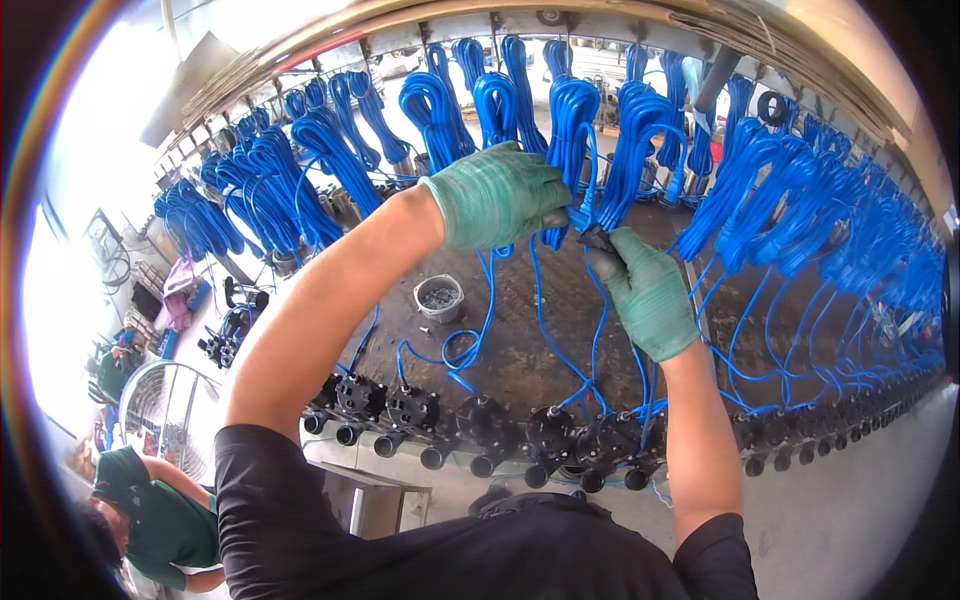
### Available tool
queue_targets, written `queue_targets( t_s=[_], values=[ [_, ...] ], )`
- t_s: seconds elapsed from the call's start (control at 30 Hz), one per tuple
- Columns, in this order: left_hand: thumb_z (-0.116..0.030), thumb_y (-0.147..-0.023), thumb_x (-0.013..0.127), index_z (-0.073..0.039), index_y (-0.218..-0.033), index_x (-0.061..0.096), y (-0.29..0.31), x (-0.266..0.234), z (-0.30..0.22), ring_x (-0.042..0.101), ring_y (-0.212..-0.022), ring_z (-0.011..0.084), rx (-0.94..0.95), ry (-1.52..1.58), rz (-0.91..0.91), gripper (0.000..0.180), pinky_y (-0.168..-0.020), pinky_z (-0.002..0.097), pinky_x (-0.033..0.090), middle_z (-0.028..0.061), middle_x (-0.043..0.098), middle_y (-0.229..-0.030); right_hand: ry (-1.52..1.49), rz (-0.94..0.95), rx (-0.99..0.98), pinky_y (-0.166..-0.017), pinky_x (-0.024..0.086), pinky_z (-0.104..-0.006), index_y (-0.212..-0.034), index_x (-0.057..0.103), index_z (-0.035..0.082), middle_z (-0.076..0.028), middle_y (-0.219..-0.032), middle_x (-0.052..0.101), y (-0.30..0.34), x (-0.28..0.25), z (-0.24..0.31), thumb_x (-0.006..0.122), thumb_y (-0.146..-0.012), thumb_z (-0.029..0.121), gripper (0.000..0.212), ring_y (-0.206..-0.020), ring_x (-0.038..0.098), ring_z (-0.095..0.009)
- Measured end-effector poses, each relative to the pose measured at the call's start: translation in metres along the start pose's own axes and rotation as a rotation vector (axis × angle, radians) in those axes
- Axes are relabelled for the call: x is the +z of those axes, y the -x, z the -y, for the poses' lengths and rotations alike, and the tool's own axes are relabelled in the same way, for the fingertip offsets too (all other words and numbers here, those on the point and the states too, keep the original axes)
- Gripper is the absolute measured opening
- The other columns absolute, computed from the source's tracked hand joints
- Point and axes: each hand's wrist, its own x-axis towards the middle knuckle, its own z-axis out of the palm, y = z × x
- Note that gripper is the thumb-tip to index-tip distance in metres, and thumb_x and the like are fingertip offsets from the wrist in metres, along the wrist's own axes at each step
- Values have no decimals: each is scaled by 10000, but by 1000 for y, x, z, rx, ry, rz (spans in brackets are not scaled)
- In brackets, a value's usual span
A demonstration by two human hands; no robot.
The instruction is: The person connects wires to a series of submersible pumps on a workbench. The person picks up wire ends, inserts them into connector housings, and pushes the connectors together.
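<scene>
My left hand (497,196), in a green glove, reaches across to a hanging coil of blue cable (574,105). Its fingers close around the edge of a blue plug (581,215) on the cable's end. Just below, my right hand (648,297), gloved the same way, pinches a small black piece (596,238) against the plug. Whether the piece is joined to the plug cannot be made out. Blue cables run down from the coils to black pump-like housings (412,408) lined up along the bench's near edge.
More blue coils (297,180) hang in a long row from an overhead rail (350,45). A small bucket (439,299) of grey bits stands on the dark bench top (520,330). At the lower left, a person (155,510) in dark green sits near a large fan (170,415).
</scene>
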Motion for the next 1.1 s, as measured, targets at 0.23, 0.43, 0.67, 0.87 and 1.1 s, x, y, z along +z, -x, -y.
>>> queue_targets(
  t_s=[0.23,0.43,0.67,0.87,1.1],
  values=[
    [-307,-1018,591,-100,-947,730,-6,-2,-5,676,-878,320,-47,65,-25,259,-862,455,501,102,715,-894,7,114,28,-722,534,-499,-1105,652,11,-267,-934,699,-10,5,-8,661,-1008,214,225,-899,696,-450],
    [-357,-1050,535,-71,-774,716,-7,19,-7,673,-698,371,-283,246,-39,436,-738,471,534,146,671,-695,-70,170,82,-648,497,-484,-1021,635,-1,-274,-818,656,-7,14,15,646,-1029,215,217,-762,682,-445],
    [-392,-1087,457,-67,-699,707,-4,28,-8,683,-659,367,-237,116,-115,565,-665,459,553,164,656,-642,-131,149,128,-619,498,-432,-1021,646,-1,-232,-761,662,-12,30,19,623,-1033,192,194,-675,680,-339],
    [-269,-1094,476,-31,-1038,700,31,39,-8,680,-852,296,-92,135,-507,332,-839,437,527,143,705,-955,-544,418,428,-527,527,-293,-1096,631,41,-26,-750,645,-7,25,14,652,-1042,266,232,-631,644,-104],
    [-331,-1113,486,-9,-976,673,167,76,-62,586,-708,133,-938,648,-826,396,-661,322,494,54,660,-808,-590,421,239,-829,559,-294,-1391,564,10,-23,-886,675,41,45,-46,724,-972,86,454,-860,676,-133]
  ],
)
